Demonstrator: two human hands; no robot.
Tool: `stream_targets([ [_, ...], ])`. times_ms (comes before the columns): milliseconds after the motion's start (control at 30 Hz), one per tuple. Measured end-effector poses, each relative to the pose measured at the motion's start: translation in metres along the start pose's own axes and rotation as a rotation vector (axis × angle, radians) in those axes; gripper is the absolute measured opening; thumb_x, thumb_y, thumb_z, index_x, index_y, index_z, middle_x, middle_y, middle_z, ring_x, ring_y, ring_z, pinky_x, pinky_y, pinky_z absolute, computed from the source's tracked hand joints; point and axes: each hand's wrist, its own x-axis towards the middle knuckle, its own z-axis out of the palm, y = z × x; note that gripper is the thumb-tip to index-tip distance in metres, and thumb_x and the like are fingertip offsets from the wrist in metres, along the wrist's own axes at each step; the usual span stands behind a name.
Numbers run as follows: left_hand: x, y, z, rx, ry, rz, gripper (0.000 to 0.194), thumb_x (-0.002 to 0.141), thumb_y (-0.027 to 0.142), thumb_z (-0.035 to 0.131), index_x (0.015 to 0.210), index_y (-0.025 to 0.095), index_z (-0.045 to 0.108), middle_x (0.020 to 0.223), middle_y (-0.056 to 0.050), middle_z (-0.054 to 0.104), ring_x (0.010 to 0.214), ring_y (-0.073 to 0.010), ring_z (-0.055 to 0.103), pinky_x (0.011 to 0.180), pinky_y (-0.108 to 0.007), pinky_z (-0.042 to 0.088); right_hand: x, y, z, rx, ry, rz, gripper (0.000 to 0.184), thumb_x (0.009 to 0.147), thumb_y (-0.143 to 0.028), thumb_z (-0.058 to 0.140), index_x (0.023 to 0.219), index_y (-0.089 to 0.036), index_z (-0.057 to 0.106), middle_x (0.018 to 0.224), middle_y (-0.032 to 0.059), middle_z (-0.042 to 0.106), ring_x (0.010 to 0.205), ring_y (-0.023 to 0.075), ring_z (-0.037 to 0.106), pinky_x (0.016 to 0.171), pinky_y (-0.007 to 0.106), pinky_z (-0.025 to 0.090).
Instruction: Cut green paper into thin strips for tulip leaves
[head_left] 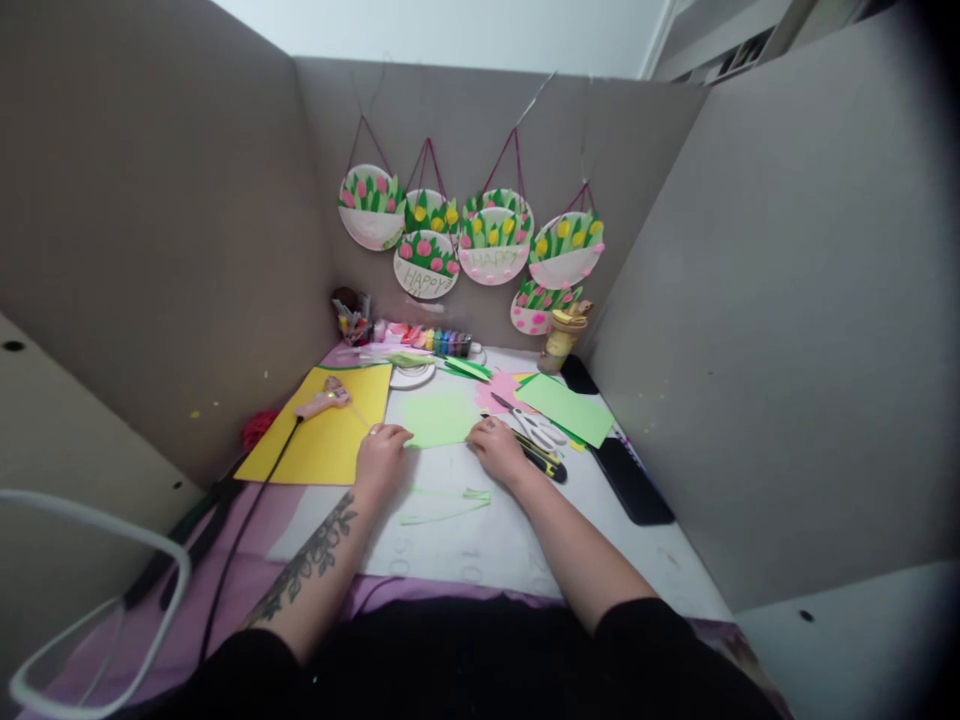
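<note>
A light green sheet of paper (441, 416) lies between my two hands, its near edge towards me. My left hand (381, 458) pinches the sheet's lower left corner with closed fingers. At the lower right corner, my right hand (495, 448) has its fingers curled in on the paper in the same way. Thin light green paper strips (444, 513) lie on the white work surface just in front of the sheet. Beside my right hand are scissors (534, 425) with white handles and a black and yellow utility knife (546, 462).
To the left, a pink glue gun (324, 400) rests on a yellow sheet (319, 455), its black cord trailing towards me. Green sheets (568, 407) and a dark phone (632, 480) lie right. Paint bottles (442, 342) stand behind; decorated paper plates (495, 248) hang on the back panel.
</note>
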Motion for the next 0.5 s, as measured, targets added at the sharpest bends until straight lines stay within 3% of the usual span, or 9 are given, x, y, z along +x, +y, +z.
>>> stream_targets([
  [133, 0.002, 0.008, 0.004, 0.003, -0.107, 0.137, 0.032, 0.086, 0.014, 0.044, 0.104, 0.020, 0.069, 0.100, -0.007, 0.067, 0.097, -0.0216, 0.052, 0.088, -0.033, 0.041, 0.005, -0.011, 0.001, -0.117, -0.085, -0.117, 0.021, 0.092, -0.021, 0.048, 0.093, -0.019, 0.069, 0.096, 0.0084, 0.066, 0.100, 0.0200, 0.049, 0.090, 0.034, 0.031],
  [300, 0.001, 0.016, 0.003, 0.034, -0.249, 0.120, 0.031, 0.085, 0.013, 0.046, 0.104, 0.022, 0.068, 0.099, -0.008, 0.065, 0.097, -0.0208, 0.052, 0.087, -0.032, 0.040, 0.014, -0.022, -0.003, -0.284, -0.229, -0.201, 0.021, 0.092, -0.017, 0.045, 0.095, -0.013, 0.065, 0.093, 0.0127, 0.065, 0.092, 0.0216, 0.054, 0.080, 0.033, 0.036],
  [500, -0.002, 0.018, 0.003, 0.054, -0.242, 0.146, 0.033, 0.082, 0.008, 0.047, 0.102, 0.022, 0.068, 0.097, -0.008, 0.065, 0.095, -0.0208, 0.053, 0.084, -0.031, 0.041, 0.022, -0.028, -0.012, -0.363, -0.355, -0.332, 0.020, 0.091, -0.015, 0.045, 0.098, -0.011, 0.063, 0.092, 0.0143, 0.064, 0.088, 0.0224, 0.056, 0.073, 0.031, 0.040],
])
